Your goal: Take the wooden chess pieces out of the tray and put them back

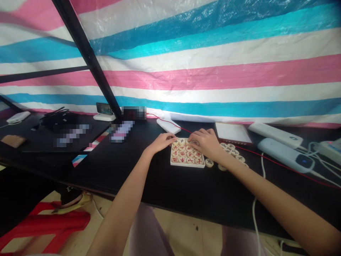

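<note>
A shallow white box [186, 165] on the black table holds rows of round xiangqi pieces [182, 154], most with red characters and some with black in the far row. At its far left corner, my left hand [161, 142] is closed with thumb and fingertips on the rim. My right hand [206, 142] curls over the far right corner, its fingers bent down on a piece there and partly hiding the far row. Beside the box's right side lies a loose xiangqi piece [209, 162] with a black character. More loose pieces [234, 152] lie past my right wrist, partly covered by my forearm.
Behind the loose pieces lies a box lid or tray [232, 132]. White and pale blue power banks [286, 154] with cables are at the right. A red cable [262, 156] crosses the table. A white device [168, 125] lies behind the box; a black metal post [93, 64] rises at left.
</note>
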`<act>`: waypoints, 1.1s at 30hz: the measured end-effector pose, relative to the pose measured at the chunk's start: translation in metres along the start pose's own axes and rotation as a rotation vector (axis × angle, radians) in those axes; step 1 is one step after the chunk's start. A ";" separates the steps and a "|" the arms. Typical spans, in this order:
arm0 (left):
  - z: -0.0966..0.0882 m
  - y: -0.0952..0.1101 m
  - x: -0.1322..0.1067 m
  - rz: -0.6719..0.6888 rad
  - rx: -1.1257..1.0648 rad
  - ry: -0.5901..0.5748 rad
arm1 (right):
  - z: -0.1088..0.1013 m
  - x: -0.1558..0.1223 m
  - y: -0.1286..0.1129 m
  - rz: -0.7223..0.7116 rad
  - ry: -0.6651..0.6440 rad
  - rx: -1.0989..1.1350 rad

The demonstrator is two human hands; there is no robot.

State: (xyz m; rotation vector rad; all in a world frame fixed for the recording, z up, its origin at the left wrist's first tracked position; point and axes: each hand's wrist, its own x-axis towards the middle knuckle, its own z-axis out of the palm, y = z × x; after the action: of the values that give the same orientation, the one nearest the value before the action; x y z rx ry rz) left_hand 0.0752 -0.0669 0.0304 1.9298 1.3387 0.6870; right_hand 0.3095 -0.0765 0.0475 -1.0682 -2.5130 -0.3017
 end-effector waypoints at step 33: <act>-0.001 0.004 -0.002 0.016 0.076 0.013 | 0.005 -0.004 -0.010 -0.119 0.031 0.009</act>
State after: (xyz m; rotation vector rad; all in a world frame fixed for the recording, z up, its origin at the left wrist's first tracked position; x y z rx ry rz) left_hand 0.0763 -0.0697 0.0342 2.0005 1.3771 0.6664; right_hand 0.3034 -0.0838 0.0410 -0.9047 -2.5527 -0.3371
